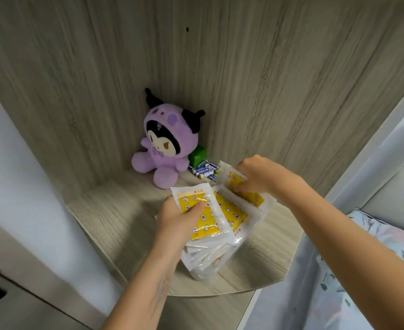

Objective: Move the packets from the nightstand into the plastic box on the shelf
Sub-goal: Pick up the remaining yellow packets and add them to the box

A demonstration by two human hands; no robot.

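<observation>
Several white packets with yellow patterned panels (229,211) lie in a loose pile on the wooden nightstand top (115,217). My left hand (178,216) grips the nearest packet (202,223), thumb pressed on its yellow face. My right hand (259,176) is closed on a packet (250,195) at the far right of the pile, fingers curled over its top edge. More packets lie fanned out beneath them, partly hidden. No plastic box or shelf shows in this view.
A purple plush doll (164,147) sits in the back corner. Beside it are a green cube (197,156) and several loose batteries (203,171). Wooden walls enclose the back and left. A bed with floral bedding (375,270) lies to the right.
</observation>
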